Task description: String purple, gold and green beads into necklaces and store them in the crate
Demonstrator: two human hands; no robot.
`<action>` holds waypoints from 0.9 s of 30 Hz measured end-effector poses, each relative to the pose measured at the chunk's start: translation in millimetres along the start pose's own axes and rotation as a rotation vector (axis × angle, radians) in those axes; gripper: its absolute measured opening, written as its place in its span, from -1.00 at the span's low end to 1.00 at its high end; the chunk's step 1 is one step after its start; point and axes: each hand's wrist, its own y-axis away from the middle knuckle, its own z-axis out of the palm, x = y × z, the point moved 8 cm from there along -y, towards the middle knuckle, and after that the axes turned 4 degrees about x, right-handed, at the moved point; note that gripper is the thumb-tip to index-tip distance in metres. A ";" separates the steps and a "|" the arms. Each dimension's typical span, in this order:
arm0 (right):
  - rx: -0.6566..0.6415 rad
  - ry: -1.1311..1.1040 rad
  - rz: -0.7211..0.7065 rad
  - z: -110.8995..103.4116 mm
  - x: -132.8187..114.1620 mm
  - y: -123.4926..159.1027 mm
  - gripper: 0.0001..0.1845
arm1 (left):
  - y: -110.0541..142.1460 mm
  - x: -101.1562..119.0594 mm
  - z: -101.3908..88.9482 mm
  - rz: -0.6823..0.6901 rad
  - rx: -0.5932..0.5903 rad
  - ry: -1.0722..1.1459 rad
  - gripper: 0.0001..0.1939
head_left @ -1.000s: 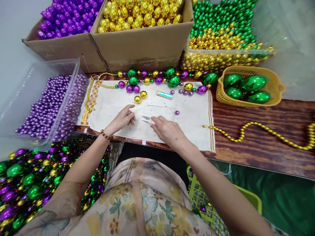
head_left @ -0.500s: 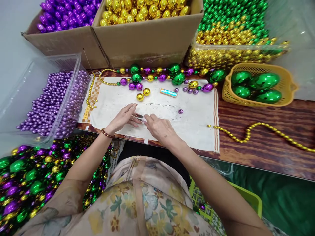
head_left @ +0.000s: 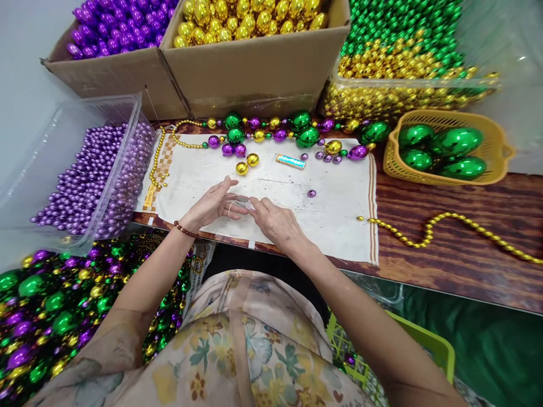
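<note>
My left hand (head_left: 214,203) is over the white cloth (head_left: 339,226), thumb raised apart from its stretched fingers. A thin pale thread (head_left: 229,210) loops by those fingers. My right hand (head_left: 275,223) is closed on a small shiny blade-like tool (head_left: 245,203), its tip pointing at the left fingers; its exact kind is too small to make out. Beyond the hands are two loose gold beads (head_left: 242,168). A single lilac bead (head_left: 311,193) lies right of them, and a small blue-and-orange packet (head_left: 291,161) farther back.
A string of mixed beads (head_left: 280,134) runs along the cloth's back edge. Behind stand cardboard boxes (head_left: 254,68) of large beads. A clear tub (head_left: 138,113) of lilac beads is left; a yellow basket (head_left: 449,180) of green beads and a gold bead chain (head_left: 424,240) are right.
My left thumb has lifted slightly and its fingers have spread apart a little. The tool in my right hand has tilted and shows a broader shiny side. The beads have not moved.
</note>
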 end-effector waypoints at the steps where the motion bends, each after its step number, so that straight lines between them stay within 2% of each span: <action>1: 0.005 -0.007 -0.002 1.2 0.4 0.1 -0.53 | -0.6 -1.4 -0.4 -0.008 0.000 0.000 -0.26; 8: 0.003 -0.041 -0.036 11.2 -2.9 0.7 -0.51 | -4.8 -10.0 -1.2 -0.036 -0.016 0.014 -0.25; 13: -0.001 -0.148 0.027 0.8 12.4 4.0 -0.53 | -6.3 -11.9 -3.4 -0.050 0.012 0.032 -0.31; 16: 0.062 -0.181 0.080 -18.8 50.7 10.6 -0.53 | -6.6 -9.2 -5.8 -0.023 0.016 0.058 -0.42; 18: 0.129 -0.146 0.266 -32.9 98.4 19.2 -0.51 | -8.1 -5.4 -6.0 0.024 0.011 0.062 -0.56; 20: 0.186 -0.086 0.526 -42.7 151.7 33.0 -0.50 | -11.1 -1.1 -4.4 0.077 0.012 0.053 -0.71; 22: 0.221 -0.026 0.643 -46.5 187.6 42.4 -0.52 | -15.1 4.7 -2.2 0.127 0.038 0.033 -0.81; 24: 0.215 0.039 0.624 -44.5 203.2 43.9 -0.56 | -17.6 15.2 0.7 0.196 0.081 0.020 -0.87; 27: 0.233 0.102 0.560 -47.8 196.6 43.6 -0.60 | -11.4 42.4 14.0 0.363 0.081 0.017 -0.89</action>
